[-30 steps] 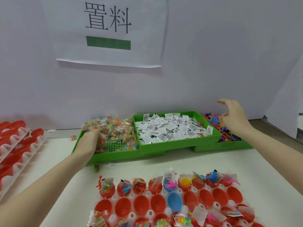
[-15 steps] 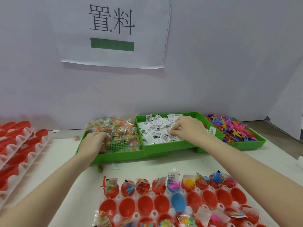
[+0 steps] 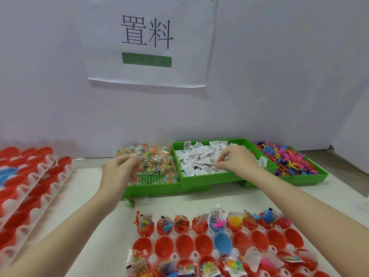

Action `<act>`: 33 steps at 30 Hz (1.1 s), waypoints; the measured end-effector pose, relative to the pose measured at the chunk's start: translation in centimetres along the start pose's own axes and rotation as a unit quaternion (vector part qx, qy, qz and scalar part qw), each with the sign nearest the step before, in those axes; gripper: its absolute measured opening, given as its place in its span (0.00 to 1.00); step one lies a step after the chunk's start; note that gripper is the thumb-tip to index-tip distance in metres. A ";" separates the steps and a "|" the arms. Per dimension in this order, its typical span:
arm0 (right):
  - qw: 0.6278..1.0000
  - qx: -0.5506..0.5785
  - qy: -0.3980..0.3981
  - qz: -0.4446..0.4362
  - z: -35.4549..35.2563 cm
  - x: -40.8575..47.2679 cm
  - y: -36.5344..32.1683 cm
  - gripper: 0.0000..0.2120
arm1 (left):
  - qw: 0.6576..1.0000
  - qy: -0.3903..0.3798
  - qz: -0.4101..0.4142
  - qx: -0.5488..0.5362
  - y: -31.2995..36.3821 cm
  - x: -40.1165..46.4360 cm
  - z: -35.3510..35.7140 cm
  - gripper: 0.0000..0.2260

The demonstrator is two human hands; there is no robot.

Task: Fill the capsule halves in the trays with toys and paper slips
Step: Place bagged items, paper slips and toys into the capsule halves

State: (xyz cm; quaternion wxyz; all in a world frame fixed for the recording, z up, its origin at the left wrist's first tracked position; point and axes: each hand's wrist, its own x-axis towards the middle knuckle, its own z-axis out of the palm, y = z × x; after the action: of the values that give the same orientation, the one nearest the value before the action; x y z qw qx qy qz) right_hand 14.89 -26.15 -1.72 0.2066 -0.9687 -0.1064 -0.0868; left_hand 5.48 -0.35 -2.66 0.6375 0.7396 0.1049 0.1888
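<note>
The left hand (image 3: 119, 170) curls its fingers round small bead packets (image 3: 153, 160) in the left green bin (image 3: 151, 188), the right hand (image 3: 235, 160) pinches paper slips (image 3: 197, 158) in the middle green bin (image 3: 225, 177), and the capsule tray (image 3: 209, 234), its middle row of halves unfilled, lies nearest the person.

Three green plastic bins in row at back of white table (image 3: 199, 200), against wall. Left green bin (image 3: 159, 188) holds small clear bags of beads (image 3: 155, 158). Middle green bin (image 3: 225, 178) holds white paper slips (image 3: 197, 158). Right green bin (image 3: 307, 177) holds little rubbery toy figures (image 3: 287, 158). White tray of red capsule halves (image 3: 219, 248) at front edge, middle. Stacked trays of red capsule halves (image 3: 28, 188) at left edge. Left hand (image 3: 119, 172) in left bin, right hand (image 3: 235, 159) in middle bin.
</note>
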 end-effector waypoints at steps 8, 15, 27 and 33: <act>0.956 0.240 0.152 0.066 -3.0 -0.8 -1.0 0.02 | 0.998 -0.046 -0.006 -0.046 1.2 -3.7 1.4 0.05; 0.898 0.440 -0.007 0.021 -7.7 -8.3 -5.2 0.02 | 0.981 -0.125 -0.067 -0.136 5.4 -9.6 2.8 0.05; 0.934 0.343 -0.019 -0.102 -10.0 -24.2 -6.0 0.06 | 0.902 -0.294 -0.213 -0.232 8.3 -21.9 4.4 0.19; 0.928 0.366 0.000 -0.074 -9.8 -27.9 -5.0 0.07 | 0.944 -0.303 -0.093 -0.095 7.3 -25.2 3.8 0.09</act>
State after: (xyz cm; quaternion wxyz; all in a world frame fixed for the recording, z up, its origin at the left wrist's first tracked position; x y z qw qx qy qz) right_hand -14.43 -30.53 3.09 0.5397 -0.8152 -0.2026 -0.0567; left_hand -16.42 -15.00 0.39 0.7213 0.6848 -0.0433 -0.0945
